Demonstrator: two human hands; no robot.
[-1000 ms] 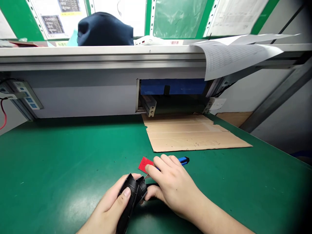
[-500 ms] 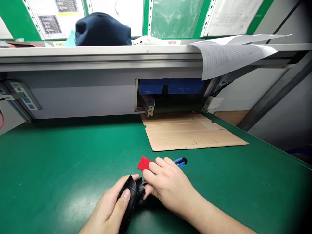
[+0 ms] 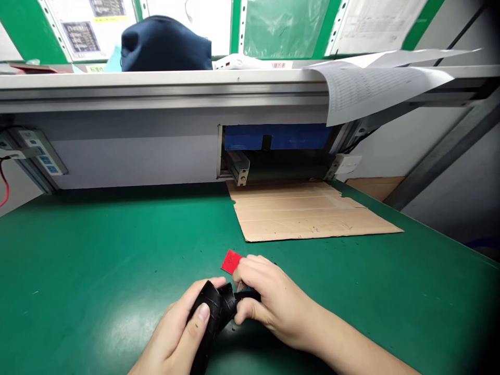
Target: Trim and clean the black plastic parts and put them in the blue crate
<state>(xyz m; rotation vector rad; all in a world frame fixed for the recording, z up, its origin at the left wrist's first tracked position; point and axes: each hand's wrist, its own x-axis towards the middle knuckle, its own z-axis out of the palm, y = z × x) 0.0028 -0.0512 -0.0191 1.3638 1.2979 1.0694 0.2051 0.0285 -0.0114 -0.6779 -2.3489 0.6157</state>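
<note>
My left hand (image 3: 175, 330) is closed around a black, flexible-looking piece (image 3: 211, 307), its thumb pressed on the near face. The piece is folded or split at the top, and its lower end runs out of the frame. From its right side a thin black strip (image 3: 248, 295) reaches between the thumb and fingers of my right hand (image 3: 273, 294). My right hand is closed on a utility knife, now mostly hidden; a pale blade-like bit (image 3: 241, 286) shows under the fingers, close to the black piece. Just beyond those fingers is a flat red piece (image 3: 231, 261), partly covered.
A cardboard sheet (image 3: 308, 219) lies on the green table (image 3: 97, 250) at the back right, below an opening with a blue panel (image 3: 289, 137). A power strip (image 3: 42, 152) is fixed at the left. Papers (image 3: 363, 91) hang off the shelf, which carries a dark blue bag (image 3: 166, 44).
My right hand has turned and shifted slightly right, away from the black piece. The strip between the hands shows longer, and the knife's blue body is now mostly hidden. The left hand barely moves.
</note>
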